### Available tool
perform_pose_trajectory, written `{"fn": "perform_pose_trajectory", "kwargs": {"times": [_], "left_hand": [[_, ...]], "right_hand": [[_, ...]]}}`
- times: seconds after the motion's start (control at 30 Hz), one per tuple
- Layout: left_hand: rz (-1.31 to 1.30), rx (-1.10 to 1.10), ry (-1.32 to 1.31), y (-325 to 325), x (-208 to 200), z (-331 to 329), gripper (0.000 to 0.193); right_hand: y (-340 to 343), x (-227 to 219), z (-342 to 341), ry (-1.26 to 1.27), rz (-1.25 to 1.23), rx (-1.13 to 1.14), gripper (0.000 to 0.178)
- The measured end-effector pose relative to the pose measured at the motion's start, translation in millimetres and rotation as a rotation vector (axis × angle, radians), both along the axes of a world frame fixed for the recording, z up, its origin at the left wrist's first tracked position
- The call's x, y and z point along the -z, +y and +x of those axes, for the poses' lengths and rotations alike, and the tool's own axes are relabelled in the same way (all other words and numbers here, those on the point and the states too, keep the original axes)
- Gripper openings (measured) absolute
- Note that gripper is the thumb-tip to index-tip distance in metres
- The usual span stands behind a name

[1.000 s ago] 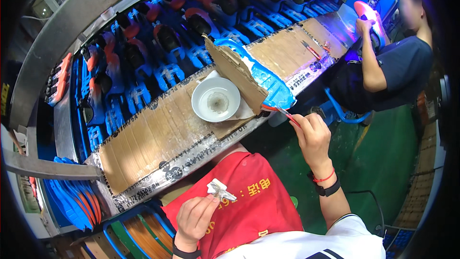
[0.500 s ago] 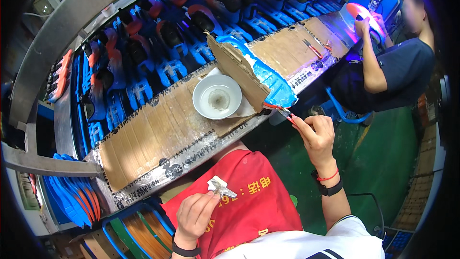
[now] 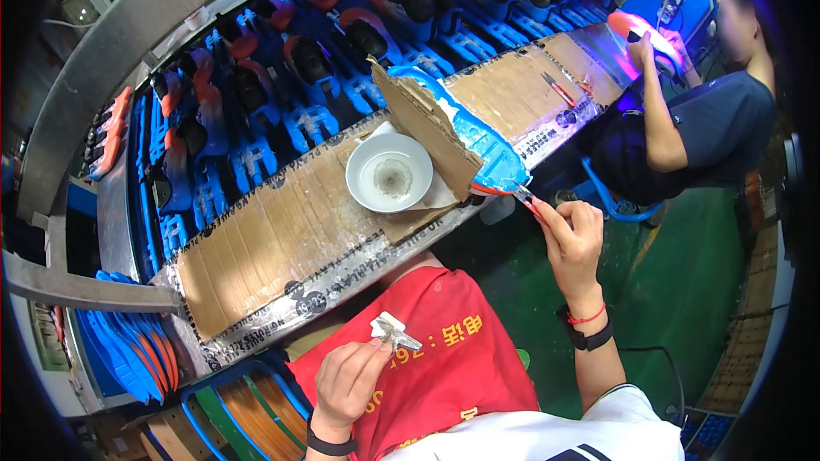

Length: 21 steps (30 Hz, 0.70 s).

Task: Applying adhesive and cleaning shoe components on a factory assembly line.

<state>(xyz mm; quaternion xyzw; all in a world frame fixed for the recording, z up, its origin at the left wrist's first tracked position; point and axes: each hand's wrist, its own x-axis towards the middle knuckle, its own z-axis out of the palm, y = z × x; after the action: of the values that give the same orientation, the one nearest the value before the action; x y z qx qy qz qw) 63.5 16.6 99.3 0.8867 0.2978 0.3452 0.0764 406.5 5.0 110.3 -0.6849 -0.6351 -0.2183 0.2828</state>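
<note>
My right hand (image 3: 576, 239) pinches a slim red-handled tool with a pale metal neck, apparently a small brush (image 3: 524, 196). Its tip is at the near end of a long blue moulded piece (image 3: 489, 147) with orange at its edge, standing partly behind a cardboard flap (image 3: 427, 124). Low over the red apron (image 3: 478, 350), my left hand (image 3: 348, 382) has its fingers closed on a small crumpled white-and-grey piece (image 3: 393, 330), whose kind I cannot make out. A white bowl (image 3: 363, 194) with a greyish patch inside sits left of the flap.
Cardboard (image 3: 256, 260) covers the bench. Behind it, a rack holds rows of blue, orange and black moulded pieces (image 3: 306, 64). Pliers-like red-handled tools (image 3: 559, 88) lie farther right. A co-worker (image 3: 717, 132) handles an orange-and-white piece at right. A metal frame (image 3: 85, 102) arches at left.
My right hand has shifted slightly right, taking the brush's tip to the right along the blue piece's end. My left hand stays put. The co-worker's orange piece has tilted a little.
</note>
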Motion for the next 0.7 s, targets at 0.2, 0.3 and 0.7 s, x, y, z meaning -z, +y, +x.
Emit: {"fn": "perform_pose_trajectory", "kwargs": {"times": [0.2, 0.3, 0.7], "left_hand": [[-0.003, -0.004, 0.004, -0.4, -0.3, -0.7, 0.03], [-0.009, -0.005, -0.001, -0.8, 0.3, -0.8, 0.031], [-0.005, -0.014, -0.009, -0.3, 1.3, 0.6, 0.032]], "right_hand": [[-0.1, 1.6, 0.8, -0.079, -0.067, 0.018, 0.037], [-1.6, 1.2, 1.2, -0.114, -0.065, -0.007, 0.039], [-8.2, -3.7, 4.5, -0.145, -0.067, -0.055, 0.04]]}}
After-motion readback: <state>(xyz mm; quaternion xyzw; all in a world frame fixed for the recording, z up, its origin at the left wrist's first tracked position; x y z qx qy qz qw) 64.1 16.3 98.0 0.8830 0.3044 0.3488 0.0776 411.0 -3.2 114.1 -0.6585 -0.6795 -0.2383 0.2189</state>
